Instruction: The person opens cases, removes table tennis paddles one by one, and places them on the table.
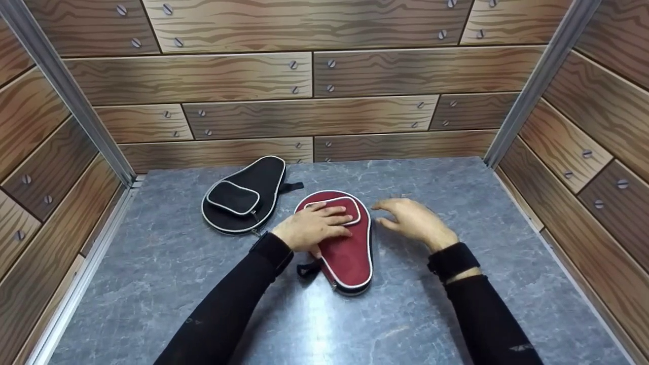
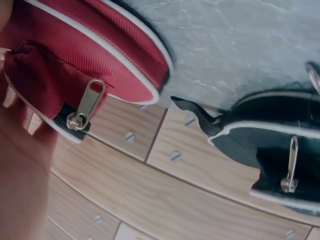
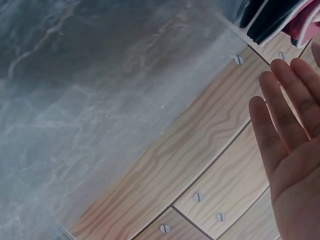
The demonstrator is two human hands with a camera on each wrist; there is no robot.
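A red table tennis bat case point(image 1: 350, 258) with white piping lies in the middle of the table, its wide end away from me. My left hand point(image 1: 314, 228) rests on it, fingers stretched across the small front pocket and thumb by the left edge. In the left wrist view, a metal zip pull point(image 2: 92, 102) hangs from that pocket. My right hand point(image 1: 413, 220) hovers just right of the case, holding nothing; the right wrist view shows its fingers extended. To the left lies a black bat case point(image 1: 266, 182) of the same shape, with its own zipped pocket point(image 1: 233, 197).
The grey marbled table point(image 1: 431, 314) is enclosed by wood-patterned panels point(image 1: 248, 78) at the back and sides. Metal posts point(image 1: 532, 81) stand at the back corners. A black strap point(image 1: 307, 268) sticks out from the red case's left side, another strap point(image 1: 291, 187) from the black case.
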